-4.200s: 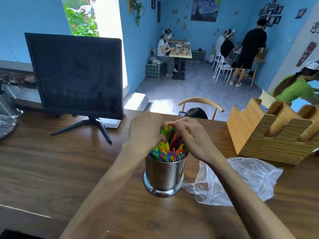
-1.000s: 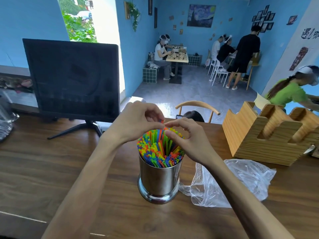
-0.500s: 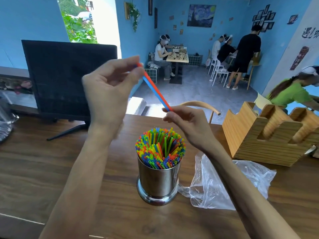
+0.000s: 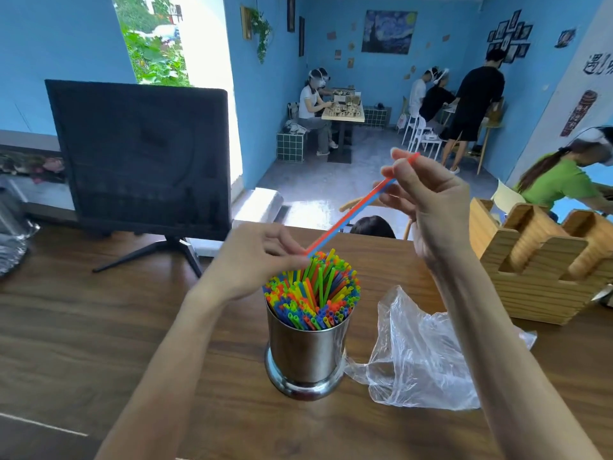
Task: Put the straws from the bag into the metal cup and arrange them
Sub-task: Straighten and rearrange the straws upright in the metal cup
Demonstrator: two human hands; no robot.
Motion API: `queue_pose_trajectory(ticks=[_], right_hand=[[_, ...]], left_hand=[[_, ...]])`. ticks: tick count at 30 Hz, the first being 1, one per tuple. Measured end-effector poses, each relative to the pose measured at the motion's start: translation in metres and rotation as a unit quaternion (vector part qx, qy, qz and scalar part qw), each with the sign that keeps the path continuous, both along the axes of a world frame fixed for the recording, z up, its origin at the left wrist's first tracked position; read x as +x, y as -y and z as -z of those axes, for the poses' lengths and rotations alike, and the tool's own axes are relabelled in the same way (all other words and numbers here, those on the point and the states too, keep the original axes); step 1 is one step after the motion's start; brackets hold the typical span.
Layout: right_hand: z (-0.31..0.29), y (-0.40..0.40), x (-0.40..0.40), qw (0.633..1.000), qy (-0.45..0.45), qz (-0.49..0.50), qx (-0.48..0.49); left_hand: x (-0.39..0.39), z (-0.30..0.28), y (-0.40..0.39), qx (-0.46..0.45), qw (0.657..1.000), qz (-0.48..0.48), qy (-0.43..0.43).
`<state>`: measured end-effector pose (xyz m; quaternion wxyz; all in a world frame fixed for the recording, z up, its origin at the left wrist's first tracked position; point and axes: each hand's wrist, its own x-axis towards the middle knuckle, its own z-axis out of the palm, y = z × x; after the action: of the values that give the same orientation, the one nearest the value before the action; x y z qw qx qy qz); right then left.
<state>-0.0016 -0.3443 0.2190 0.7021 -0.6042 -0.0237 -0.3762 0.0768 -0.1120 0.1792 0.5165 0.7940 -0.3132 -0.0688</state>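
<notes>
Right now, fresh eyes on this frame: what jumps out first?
The metal cup at center front, packed with bright straws. Above it, both hands hold a red and a blue straw slanting over the cup: the right hand pinches the top end, the left hand the bottom. A crumpled bag lies right of the cup.

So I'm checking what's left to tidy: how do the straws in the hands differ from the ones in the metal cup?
The held straws, one red and one blue, slant in the air, pinched by the right hand and left hand. The straws in the metal cup, the cup straws, stand packed and come in many colours. Both are thin and plastic-looking.
</notes>
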Motion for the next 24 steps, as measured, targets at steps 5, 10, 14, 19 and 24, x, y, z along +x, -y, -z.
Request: queue_pose_trajectory(ticks=[5, 10, 14, 19, 24], right_hand=[[0.013, -0.018, 0.006, 0.979, 0.013, 0.061, -0.192], [0.061, -0.033, 0.016, 0.939, -0.096, 0.057, -0.326], [0.087, -0.033, 0.016, 0.893, -0.122, 0.071, -0.428], [0.087, -0.028, 0.011, 0.902, -0.150, 0.056, -0.402], [0.091, -0.025, 0.008, 0.924, -0.176, 0.043, -0.335]], left_hand=[[0.006, 0.007, 0.003, 0.111, 0.990, 0.070, 0.048], [0.020, 0.005, 0.009, 0.051, 0.994, -0.009, 0.096], [0.032, 0.007, 0.027, 0.113, 0.986, -0.010, 0.123], [0.048, 0.013, 0.041, 0.215, 0.969, 0.051, 0.106], [0.050, 0.012, 0.041, 0.217, 0.968, 0.046, 0.117]])
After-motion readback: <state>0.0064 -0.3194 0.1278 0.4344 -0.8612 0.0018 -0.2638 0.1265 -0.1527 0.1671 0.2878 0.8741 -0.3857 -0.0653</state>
